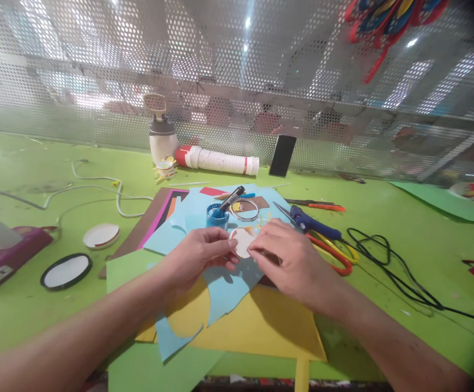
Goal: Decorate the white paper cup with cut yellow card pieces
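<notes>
Both of my hands meet over a small white paper disc (pixel 242 239) above a pile of coloured paper sheets. My left hand (pixel 198 256) pinches the disc's left edge with thumb and fingers. My right hand (pixel 291 256) presses its fingertips on the disc's right edge, fingers curled. Beneath them lie a light blue sheet (pixel 228 283) and a yellow sheet (pixel 261 324) with a curved cut-out. Just beyond the disc stand a small blue pot (pixel 217 216) with a dark pen-like tool (pixel 232 198) leaning on it, and a clear ring (pixel 245 209).
Red-handled scissors (pixel 330 250) and a blue glue gun (pixel 312 223) with a black cord (pixel 387 267) lie right of my hands. Two round lids (pixel 66 270) (pixel 101 235) and a magenta device (pixel 4 253) lie left. A white bottle (pixel 162 133), cup stack (pixel 220 160) and phone (pixel 283 155) line the perforated wall.
</notes>
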The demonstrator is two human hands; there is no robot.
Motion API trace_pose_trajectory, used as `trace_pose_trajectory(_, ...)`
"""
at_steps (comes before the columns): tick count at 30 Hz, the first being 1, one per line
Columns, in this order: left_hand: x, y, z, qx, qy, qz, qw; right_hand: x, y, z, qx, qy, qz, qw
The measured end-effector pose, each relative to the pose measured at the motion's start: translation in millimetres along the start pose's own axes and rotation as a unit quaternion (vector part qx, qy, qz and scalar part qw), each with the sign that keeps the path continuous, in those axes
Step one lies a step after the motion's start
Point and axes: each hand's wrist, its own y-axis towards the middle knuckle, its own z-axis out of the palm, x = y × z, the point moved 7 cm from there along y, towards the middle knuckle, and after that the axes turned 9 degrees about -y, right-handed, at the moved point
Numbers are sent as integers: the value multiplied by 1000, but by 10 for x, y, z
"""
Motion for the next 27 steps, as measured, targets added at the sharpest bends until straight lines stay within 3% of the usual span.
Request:
trace_pose_trajectory(6, 30, 7, -31, -12, -22, -21, 999, -237, 35, -260, -63, 29, 62, 996)
trace_pose_trajectory(14, 77, 31, -65, -17, -45, -40, 998, -225, -3, -86, 16, 31, 72, 997)
trace_pose_trajectory(20, 66, 42, -47, -12, -42, -35, 998, -25, -18, 51, 41, 20, 19, 999)
trace_pose_trajectory(24, 33, 22, -44, -16, -24, -28, 999, 22, -9, 61, 26, 32, 0, 999)
trace_pose_trajectory(27, -76, 7, -62, -17, -11, 4, 1000, -57, -5, -91, -33, 48, 36, 998)
